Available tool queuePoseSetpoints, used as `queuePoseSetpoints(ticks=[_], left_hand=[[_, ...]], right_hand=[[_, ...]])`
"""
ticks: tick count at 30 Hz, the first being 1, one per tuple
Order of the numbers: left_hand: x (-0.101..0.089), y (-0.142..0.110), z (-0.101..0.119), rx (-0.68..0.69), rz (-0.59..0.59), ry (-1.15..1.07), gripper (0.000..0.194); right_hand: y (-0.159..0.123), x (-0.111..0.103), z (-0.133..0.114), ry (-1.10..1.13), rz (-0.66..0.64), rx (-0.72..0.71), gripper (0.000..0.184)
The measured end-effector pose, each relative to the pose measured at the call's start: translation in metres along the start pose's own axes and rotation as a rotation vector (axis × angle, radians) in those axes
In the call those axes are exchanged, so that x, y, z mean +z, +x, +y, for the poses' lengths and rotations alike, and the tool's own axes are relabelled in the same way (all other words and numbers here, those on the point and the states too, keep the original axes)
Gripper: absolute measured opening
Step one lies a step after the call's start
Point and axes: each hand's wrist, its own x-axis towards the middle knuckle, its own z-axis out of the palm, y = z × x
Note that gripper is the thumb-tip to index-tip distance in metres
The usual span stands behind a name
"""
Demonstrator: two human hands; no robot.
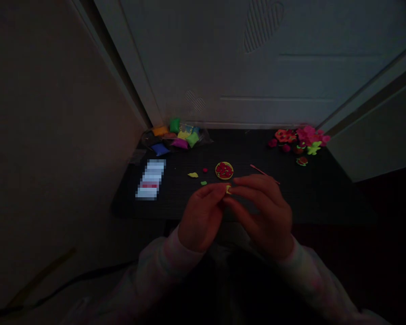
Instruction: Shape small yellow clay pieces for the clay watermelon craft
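Note:
A small piece of yellow clay (228, 189) is pinched between my two hands above the table's front edge. My left hand (203, 216) has its thumb and fingers closed on it. From the other side my right hand (267, 212) meets the clay with its fingertips, the fingers curved. Just beyond them lies a small clay pizza (224, 170), a yellow disc with red rounds and green bits. Left of the pizza are a red clay ball (205, 170), a green clay bit (203, 183) and a flat yellow clay scrap (192, 174).
A pink modelling tool (257, 169) lies behind my right hand, partly hidden. On the dark table (176, 198) are a lit, blurred phone (151, 179) and colourful clay packets (180, 143) at the left. Pink and orange clay shapes (309, 136) sit at the back right, before a white door (203, 63).

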Motion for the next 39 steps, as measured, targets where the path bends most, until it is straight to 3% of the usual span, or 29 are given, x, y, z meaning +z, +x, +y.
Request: queuePoseSetpoints(ticks=[9, 13, 17, 24, 31, 39], left_hand=[[-0.001, 0.002, 0.004, -0.014, 0.001, 0.078, 0.002], [-0.001, 0.002, 0.007, -0.004, -0.037, 0.061, 0.002], [0.000, 0.001, 0.008, 0.005, 0.007, 0.075, 0.005], [0.001, 0.002, 0.007, -0.008, -0.004, 0.160, 0.006], [0.002, 0.001, 0.007, 0.042, 0.017, 0.144, 0.006], [0.005, 0.000, 0.008, 0.092, 0.002, 0.171, 0.008]], right_hand=[[0.002, -0.004, 0.002, -0.010, -0.036, -0.046, 0.017], [0.002, -0.007, -0.001, 0.077, -0.068, 0.016, 0.018], [0.002, -0.008, -0.003, 0.118, -0.055, 0.103, 0.017], [0.005, -0.006, -0.002, 0.036, -0.042, 0.023, 0.012], [0.002, -0.009, -0.006, 0.142, -0.078, 0.147, 0.013], [0.007, -0.009, -0.009, 0.087, -0.040, 0.135, 0.010]])
